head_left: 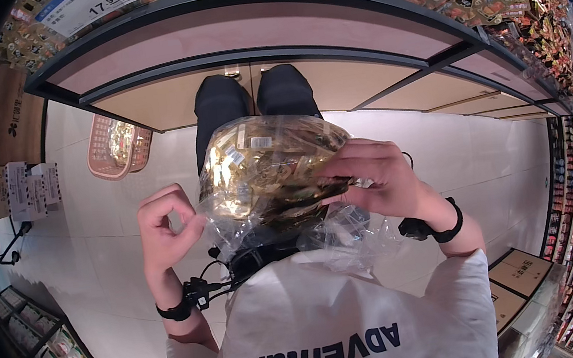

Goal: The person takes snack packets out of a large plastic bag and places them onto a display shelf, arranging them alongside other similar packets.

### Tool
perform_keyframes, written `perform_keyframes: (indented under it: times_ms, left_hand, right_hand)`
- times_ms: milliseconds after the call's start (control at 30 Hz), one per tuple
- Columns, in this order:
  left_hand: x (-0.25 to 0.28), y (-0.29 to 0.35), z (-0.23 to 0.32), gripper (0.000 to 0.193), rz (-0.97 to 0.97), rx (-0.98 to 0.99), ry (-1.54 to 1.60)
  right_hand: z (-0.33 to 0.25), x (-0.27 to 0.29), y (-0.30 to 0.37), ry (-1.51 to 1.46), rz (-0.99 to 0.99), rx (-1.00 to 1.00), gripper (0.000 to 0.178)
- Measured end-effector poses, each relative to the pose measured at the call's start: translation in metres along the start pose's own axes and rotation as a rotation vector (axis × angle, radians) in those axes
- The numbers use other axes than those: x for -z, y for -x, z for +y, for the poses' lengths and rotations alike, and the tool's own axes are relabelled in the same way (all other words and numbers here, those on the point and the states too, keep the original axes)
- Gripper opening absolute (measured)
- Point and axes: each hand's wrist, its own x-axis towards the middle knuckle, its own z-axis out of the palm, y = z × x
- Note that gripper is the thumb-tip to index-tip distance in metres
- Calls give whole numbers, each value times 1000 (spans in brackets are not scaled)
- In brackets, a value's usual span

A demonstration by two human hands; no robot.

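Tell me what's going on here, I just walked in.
A person is handling a clear bag full of gold packets with bare hands. The left hand pinches the plastic at one side, while the right hand has its fingers and thumb around packets at the other. A pink basket with more gold packets stands on the floor to the left, and a display ahead is heaped with packets too.

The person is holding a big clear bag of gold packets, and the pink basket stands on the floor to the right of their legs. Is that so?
Not quite: the head view shows the pink basket on the floor to the left of their legs. They are holding a big clear bag of gold packets.
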Motion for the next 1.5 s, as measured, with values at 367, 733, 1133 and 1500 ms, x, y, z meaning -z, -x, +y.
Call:
perform_keyframes:
  times_ms: [367,733,1133,1500]
  left_hand:
    - [-40,-32,47,74,-403,100,178]
    - [-98,-15,40,37,-329,-47,-481]
    - [-74,-44,49,104,-373,107,100]
    - [-66,-71,86,79,-265,773,904]
  right_hand:
    - [22,-12,13,-469,141,-269,47]
    - [4,-37,13,-80,13,-269,60]
    - [-12,-7,1,-656,85,-327,53]
    - [-14,-6,-32,-824,28,-363,62]
